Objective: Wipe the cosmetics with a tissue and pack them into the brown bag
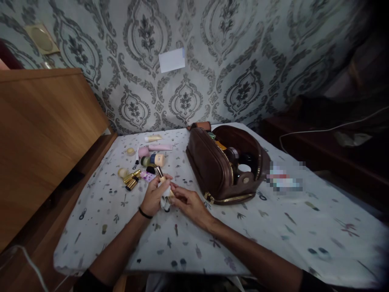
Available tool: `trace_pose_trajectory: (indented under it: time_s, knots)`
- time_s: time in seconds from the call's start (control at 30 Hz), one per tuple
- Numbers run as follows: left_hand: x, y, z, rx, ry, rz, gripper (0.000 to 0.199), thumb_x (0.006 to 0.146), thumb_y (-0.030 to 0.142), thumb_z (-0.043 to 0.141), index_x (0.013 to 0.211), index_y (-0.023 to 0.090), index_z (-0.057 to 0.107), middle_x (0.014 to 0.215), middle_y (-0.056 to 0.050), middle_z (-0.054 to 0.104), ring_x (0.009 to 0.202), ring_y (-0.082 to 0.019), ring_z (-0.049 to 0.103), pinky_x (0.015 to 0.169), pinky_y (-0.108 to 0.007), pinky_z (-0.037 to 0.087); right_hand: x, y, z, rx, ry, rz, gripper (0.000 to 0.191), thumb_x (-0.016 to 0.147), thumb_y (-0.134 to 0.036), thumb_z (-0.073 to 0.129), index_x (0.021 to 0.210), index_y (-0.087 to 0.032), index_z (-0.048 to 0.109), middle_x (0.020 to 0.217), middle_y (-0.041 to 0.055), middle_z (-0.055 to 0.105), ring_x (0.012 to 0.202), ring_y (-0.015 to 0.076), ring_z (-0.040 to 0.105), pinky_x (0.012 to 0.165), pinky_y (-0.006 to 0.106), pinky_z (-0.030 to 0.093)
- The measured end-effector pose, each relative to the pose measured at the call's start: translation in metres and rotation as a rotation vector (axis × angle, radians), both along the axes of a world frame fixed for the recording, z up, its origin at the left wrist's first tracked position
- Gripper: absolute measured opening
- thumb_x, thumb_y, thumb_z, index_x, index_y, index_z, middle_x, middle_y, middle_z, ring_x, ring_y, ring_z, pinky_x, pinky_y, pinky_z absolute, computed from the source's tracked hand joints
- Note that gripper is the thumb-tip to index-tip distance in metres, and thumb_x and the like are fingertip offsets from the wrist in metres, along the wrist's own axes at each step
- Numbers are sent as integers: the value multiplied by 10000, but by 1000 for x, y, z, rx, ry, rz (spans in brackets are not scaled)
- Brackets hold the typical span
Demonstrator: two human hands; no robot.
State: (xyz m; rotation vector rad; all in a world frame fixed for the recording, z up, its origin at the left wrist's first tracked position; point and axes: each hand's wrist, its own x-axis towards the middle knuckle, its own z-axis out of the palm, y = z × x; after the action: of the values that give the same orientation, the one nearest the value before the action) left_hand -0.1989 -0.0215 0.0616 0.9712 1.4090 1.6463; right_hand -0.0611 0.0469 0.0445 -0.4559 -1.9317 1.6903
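My left hand (153, 196), with a black band at the wrist, is closed around a small tube (159, 173) with a shiny metallic cap pointing up and away. Against its lower part is a crumpled whitish cloth (165, 202). The fingers of my right hand (191, 206) are closed on the cloth and the tube's lower end. Just beyond my left hand lie gold lipstick tubes (131, 179) and a purple-patterned tube (147, 176). An open brown bag (209, 166) holding jars and bottles stands to the right of my hands.
Farther back on the patterned tablecloth (112, 231) are a beige-capped jar (158, 159), a pink tube (160, 147), a cream tube (153, 138) and a pink round item (143, 152). A wooden cabinet (45, 146) borders the left. A blurred packet (284, 179) lies right of the bag.
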Motion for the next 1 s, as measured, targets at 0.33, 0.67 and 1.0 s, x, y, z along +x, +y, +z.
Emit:
trace_pose_trajectory:
  time_s: [0.33,0.67,1.0]
  knots:
    - [0,-12,6,-70,734,-10,70,811,253,573,760,205,581,632,24,564,603,-149,524,612,-256,380,7,7,13,-17,129,-123,414,842,-488,665,1138,-205,603,752,-18,551,656,136,515,615,257,409]
    - [-8,-13,5,-123,1034,14,61,791,205,579,812,214,636,809,-58,691,806,-222,640,771,-320,458,15,6,24,-29,161,-217,308,853,-508,647,904,-205,632,635,-40,466,534,110,426,510,250,357]
    - [-41,-11,7,-121,542,312,259,885,430,542,909,184,620,771,-52,670,708,-218,668,605,-311,507,19,2,21,52,279,-402,223,903,-403,639,1023,-217,609,741,13,658,605,145,589,561,280,481]
